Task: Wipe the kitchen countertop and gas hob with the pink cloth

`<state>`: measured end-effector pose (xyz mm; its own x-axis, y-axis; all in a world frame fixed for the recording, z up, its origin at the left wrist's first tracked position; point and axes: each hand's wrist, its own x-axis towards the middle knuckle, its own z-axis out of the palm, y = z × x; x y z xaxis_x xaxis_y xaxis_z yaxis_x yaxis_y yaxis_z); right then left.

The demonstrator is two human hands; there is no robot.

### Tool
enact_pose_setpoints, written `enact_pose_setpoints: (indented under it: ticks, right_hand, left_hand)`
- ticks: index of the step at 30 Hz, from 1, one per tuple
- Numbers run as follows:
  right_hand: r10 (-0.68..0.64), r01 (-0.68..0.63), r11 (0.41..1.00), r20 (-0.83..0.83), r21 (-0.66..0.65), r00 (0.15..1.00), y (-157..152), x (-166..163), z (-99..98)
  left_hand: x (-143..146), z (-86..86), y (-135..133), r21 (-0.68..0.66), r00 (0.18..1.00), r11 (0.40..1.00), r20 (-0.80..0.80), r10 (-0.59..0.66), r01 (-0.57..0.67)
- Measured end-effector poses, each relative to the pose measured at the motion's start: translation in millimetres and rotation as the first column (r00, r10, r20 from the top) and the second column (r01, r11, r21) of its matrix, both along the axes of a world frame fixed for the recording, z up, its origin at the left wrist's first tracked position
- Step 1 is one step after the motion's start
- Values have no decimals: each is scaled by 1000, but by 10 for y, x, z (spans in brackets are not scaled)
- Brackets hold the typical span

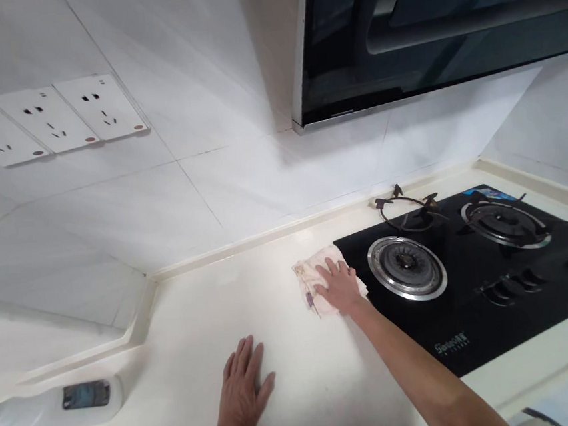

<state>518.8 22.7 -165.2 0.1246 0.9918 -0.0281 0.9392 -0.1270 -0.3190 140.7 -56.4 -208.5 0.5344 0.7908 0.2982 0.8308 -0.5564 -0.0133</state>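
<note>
- cloth (309, 279), one, pale pink, creased, with a small purple mark: is lying on the surface (207, 307), just at the left edge of the stove; whether its right side is overlapping the stove is hard to tell.
- right hand (342, 288), bare: is lying palm down on the cloth, fingers spread and bending slightly, flattening over it rather than pinching it; the forearm is reaching in from the lower right, crossing the stove's front left part.
- left hand (244, 385), bare: is resting palm down on the surface, fingers loosely extended, thumb standing apart, holding nothing; it is lying to the left of the cloth and nearer the wearer.
- stove (425, 323), black, glossy, light lettering near the front: is sitting to the right of the cloth.
- left burner (407, 267), round, silver rim: is showing uncovered.
- ring stand (382, 205), dark metal, footed: is sitting behind the left burner, near the stove's back edge.
- right burner (502, 220), round: is carrying a dark stand.
- hood (429, 51), dark, metal edging: is hanging above the stove.
- sockets (61, 120), three white plates in a row: are lining the wall (173, 210) at upper left.
</note>
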Motion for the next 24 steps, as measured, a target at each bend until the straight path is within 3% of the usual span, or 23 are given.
enact_pose_setpoints:
  ticks: [3,5,10,13,17,21,24]
  right_hand:
    - [-38,37,999,26,21,999,-360,-15,26]
    - [-63,60,996,38,59,997,-832,-107,-21]
    - [-33,14,950,58,311,998,-2248,-160,-309]
    - [21,-29,910,24,414,999,-2786,-24,-432]
    - [-72,116,878,-112,464,991,-2877,181,-342]
    - [-301,310,883,-83,353,950,-2543,339,-72]
    - [-358,355,898,-39,260,933,-2274,426,60]
  left_hand:
    - [6,5,0,-10,1000,1000,-4,-1,1]
    - [7,7,4,7,1000,1000,-4,-12,12]
    - [2,10,32,54,998,997,-1,-58,58]
    - [0,3,56,69,997,995,22,-71,69]
    - [1,-10,77,84,997,994,24,-75,73]
    - [-5,-5,80,84,998,994,-18,-63,65]
    - [-6,1,79,62,998,996,-23,-56,58]
